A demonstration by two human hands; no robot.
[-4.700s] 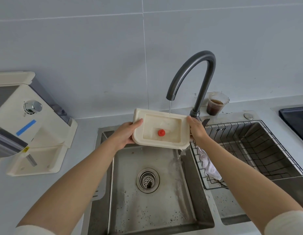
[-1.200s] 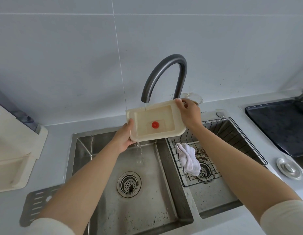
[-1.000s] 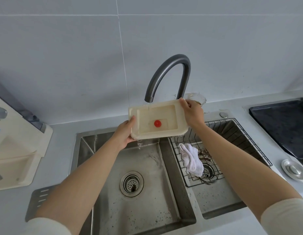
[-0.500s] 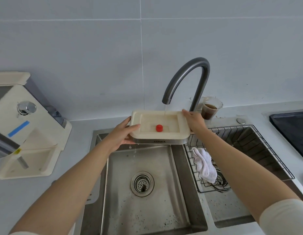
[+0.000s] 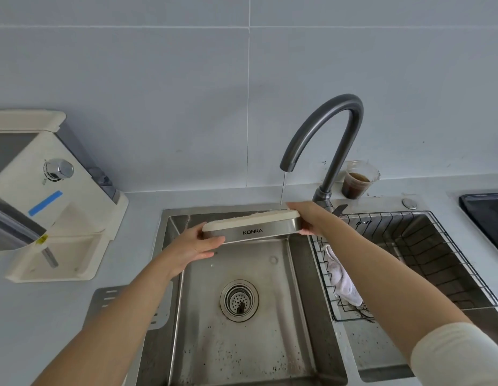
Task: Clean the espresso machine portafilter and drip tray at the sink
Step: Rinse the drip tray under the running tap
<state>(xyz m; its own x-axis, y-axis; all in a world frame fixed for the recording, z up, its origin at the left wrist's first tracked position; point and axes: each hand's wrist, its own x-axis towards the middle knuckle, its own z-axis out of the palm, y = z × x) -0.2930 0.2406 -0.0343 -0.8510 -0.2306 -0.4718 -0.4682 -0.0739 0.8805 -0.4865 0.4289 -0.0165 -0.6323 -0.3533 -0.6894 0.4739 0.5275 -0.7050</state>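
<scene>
The left hand [image 5: 191, 247] grips the left end of the drip tray [image 5: 253, 227], thumb on its metal front; the right hand [image 5: 306, 218] clasps the right end. The tray's long axis runs left to right, right end slightly higher, its steel front facing the camera and its cream rim upward. Both forearms reach forward over the sink [image 5: 242, 349]. A thin stream from the faucet [image 5: 327, 129] lands near the tray's right end.
</scene>
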